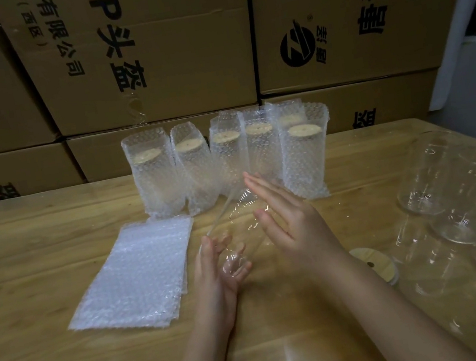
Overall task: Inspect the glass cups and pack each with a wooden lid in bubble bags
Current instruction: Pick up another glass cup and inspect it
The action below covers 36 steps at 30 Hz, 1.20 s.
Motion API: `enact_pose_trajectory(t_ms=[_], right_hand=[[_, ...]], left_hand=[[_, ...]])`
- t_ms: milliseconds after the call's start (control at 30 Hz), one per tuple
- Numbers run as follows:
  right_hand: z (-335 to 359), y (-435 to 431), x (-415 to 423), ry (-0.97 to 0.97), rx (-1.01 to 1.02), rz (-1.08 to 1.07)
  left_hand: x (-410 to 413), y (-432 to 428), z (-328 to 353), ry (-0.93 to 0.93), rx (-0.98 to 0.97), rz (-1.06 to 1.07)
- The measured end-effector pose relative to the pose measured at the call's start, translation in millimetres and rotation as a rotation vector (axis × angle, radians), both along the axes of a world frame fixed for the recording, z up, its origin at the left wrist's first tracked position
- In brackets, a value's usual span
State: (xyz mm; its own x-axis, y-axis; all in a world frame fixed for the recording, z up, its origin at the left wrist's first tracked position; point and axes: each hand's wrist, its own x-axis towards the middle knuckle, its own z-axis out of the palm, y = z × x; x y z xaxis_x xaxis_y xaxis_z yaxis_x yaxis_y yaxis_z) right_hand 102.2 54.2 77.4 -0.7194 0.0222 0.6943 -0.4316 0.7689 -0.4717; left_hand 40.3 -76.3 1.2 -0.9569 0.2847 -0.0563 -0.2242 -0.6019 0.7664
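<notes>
- Head view: a clear, straight-sided glass cup [240,211] is held off the wooden bench [51,228] over its middle, tipped on its side with the open mouth pointing towards the far edge.
- The left hand [220,270] cradles the base end, its fingers [224,240] curled round the glass and showing through it.
- The right hand [291,221] lies against the cup's right side, its fingers [263,188] straight and pressed together rather than wrapped round.
- This looks like the inspection step: the cup is bare, with no lid and no bag on it.
- Along the far edge stands a row of cups already sealed in bubble bags [155,177], each with a lid on top (six, as far as I can count).
- Left of the hands lies a stack of flat, clear bubble bags [139,271]; just right of the right wrist sits a small pile of round, pale wooden lids [371,262].
- More bare glass cups [427,181] wait near the right edge, so a good part of the job seems left; brown cardboard cartons [148,54] stand behind the bench.
- Next, if the glass passes, one hand must free itself to fetch a lid while the other keeps a firm hold: smooth glass may slip.
</notes>
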Motion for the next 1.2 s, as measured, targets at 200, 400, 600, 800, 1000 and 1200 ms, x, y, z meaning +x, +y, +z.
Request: enact_pose_trajectory(t_ms=[200,400,600,800,1000,1200], right_hand=[[4.6,9.0,1.0,-0.234,-0.092,-0.031],[4.6,12.8,2.2,-0.268,-0.032,-0.110],[6.3,11.9,5.5,-0.241,0.047,-0.120],[12.7,7.8,8.0,-0.258,-0.158,0.009],[15.1,13.4,6.7,-0.267,-0.296,0.109],[17.3,21.2,6.0,-0.257,-0.385,0.097]], left_hand=[[0.7,-1.6,2.1,-0.016,-0.034,-0.053],[0.2,-3.4,2.9,-0.100,0.054,-0.107],[-1.4,-5.3,7.2,-0.131,0.131,-0.092],[-4.0,-7.7,2.6,-0.088,0.070,-0.066],[-1.7,-4.8,2.6,0.001,-0.102,-0.121],[1.4,-4.6,10.5,0.075,-0.124,-0.103]])
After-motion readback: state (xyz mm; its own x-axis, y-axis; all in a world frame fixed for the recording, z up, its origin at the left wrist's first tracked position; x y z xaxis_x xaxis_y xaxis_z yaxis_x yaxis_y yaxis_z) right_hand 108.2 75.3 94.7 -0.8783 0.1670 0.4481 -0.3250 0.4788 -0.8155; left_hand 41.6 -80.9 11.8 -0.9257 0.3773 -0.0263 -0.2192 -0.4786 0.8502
